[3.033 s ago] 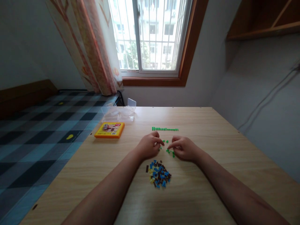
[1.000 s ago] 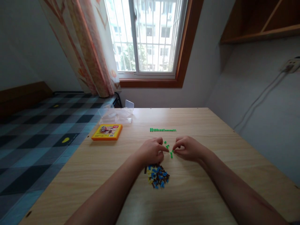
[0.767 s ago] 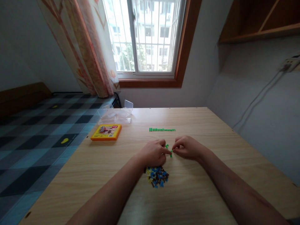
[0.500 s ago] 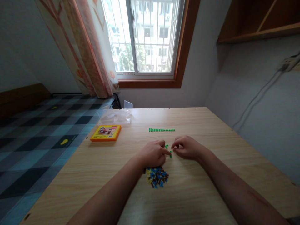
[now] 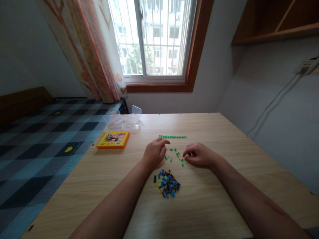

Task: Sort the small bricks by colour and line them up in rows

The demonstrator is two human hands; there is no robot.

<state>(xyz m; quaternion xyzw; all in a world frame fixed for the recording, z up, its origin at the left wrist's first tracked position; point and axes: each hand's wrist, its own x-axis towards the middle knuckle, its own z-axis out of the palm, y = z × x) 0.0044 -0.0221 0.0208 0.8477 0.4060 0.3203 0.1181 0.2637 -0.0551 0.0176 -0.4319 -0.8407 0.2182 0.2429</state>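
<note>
My left hand (image 5: pixel 155 153) hovers over or rests on the table left of a loose scatter of small green building bricks (image 5: pixel 177 154). Its index finger stretches toward a row of green bricks (image 5: pixel 174 136), and nothing shows in its fingers. On the scatter's right side lies my right hand (image 5: pixel 199 155), fingers loosely bent and thumb slightly apart, close to the nearest green pieces. I see nothing held there. Nearer to me is a heap of blue, brown and yellow bricks (image 5: pixel 168 184).
A yellow-orange box (image 5: pixel 113 140) lies on the wooden table (image 5: pixel 204 202) at the left. Behind it stands a clear plastic tray (image 5: pixel 124 122). A bed with a checked cover (image 5: pixel 62 132) adjoins the table's left side, below a window.
My left hand has moved left and away from me, off the green bricks, uncovering several of them and the top of the heap. My right hand has stayed in place.
</note>
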